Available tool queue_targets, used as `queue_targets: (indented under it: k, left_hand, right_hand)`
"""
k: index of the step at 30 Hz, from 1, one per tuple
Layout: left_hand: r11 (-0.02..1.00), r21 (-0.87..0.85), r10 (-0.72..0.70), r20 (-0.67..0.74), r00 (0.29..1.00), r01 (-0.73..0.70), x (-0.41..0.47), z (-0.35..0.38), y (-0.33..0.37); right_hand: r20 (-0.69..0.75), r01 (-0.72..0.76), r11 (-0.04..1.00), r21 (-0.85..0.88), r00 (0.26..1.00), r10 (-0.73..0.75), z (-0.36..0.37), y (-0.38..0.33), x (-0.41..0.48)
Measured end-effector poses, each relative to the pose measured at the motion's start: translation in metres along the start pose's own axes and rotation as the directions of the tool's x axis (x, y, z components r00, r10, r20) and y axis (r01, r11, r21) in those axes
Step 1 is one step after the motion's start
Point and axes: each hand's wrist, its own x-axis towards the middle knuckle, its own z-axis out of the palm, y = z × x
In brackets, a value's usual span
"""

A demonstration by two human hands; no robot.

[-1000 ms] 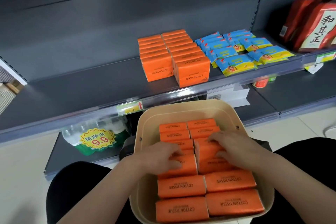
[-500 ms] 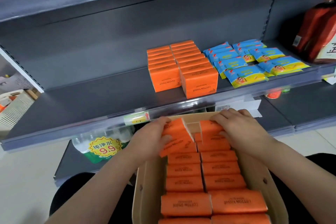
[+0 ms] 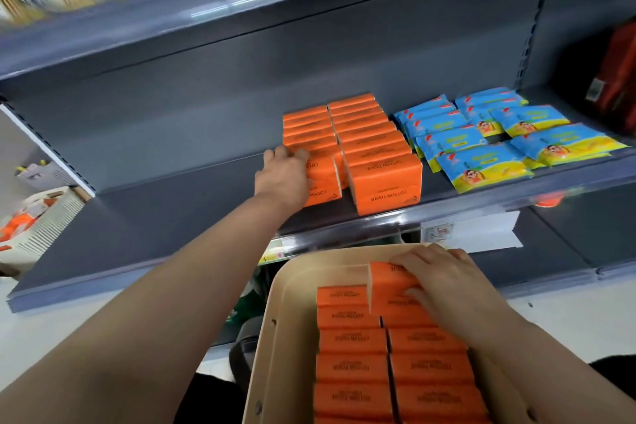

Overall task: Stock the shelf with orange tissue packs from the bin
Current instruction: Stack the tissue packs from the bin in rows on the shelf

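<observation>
Two rows of orange tissue packs (image 3: pixel 382 148) stand on the grey shelf (image 3: pixel 155 217). My left hand (image 3: pixel 284 179) is stretched out over the shelf and grips an orange pack (image 3: pixel 325 182) at the front of the left row. The beige bin (image 3: pixel 285 320) sits low in the middle, filled with two columns of orange packs (image 3: pixel 351 341). At the bin's far end my right hand (image 3: pixel 444 282) grips another orange pack (image 3: pixel 389 289), tilted up out of the right column.
Blue and yellow packets (image 3: pixel 481 144) lie right of the orange rows. Red packaging (image 3: pixel 616 79) stands at the far right. Bare grey shelf stretches left of the orange packs. A white crate (image 3: pixel 44 217) sits at the left edge. An upper shelf (image 3: pixel 241 3) hangs overhead.
My left hand has carried an orange pack up from the bin to the front of the left row on the shelf. My right hand stays at the bin, holding its pack.
</observation>
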Motion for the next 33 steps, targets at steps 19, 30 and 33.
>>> queue_targets:
  k: [19, 30, 33]
  left_hand:
    - [0.986, -0.169, -0.016, -0.134, 0.991, -0.007, -0.038, 0.001, -0.045]
    - [0.952, -0.306, -0.031, -0.163, 0.986, -0.020, -0.069, -0.021, -0.065]
    - [0.944, -0.329, -0.033, -0.166, 0.986, -0.024, -0.070, -0.023, -0.067]
  right_hand:
    - [-0.104, 0.088, 0.995, -0.042, 0.990, -0.092, -0.016, -0.022, 0.032]
    - [-0.200, 0.083, 0.996, 0.024, 0.977, -0.077, -0.051, -0.080, 0.161]
    - [-0.194, 0.059, 0.997, -0.057, 0.978, -0.069, -0.042, -0.084, 0.169]
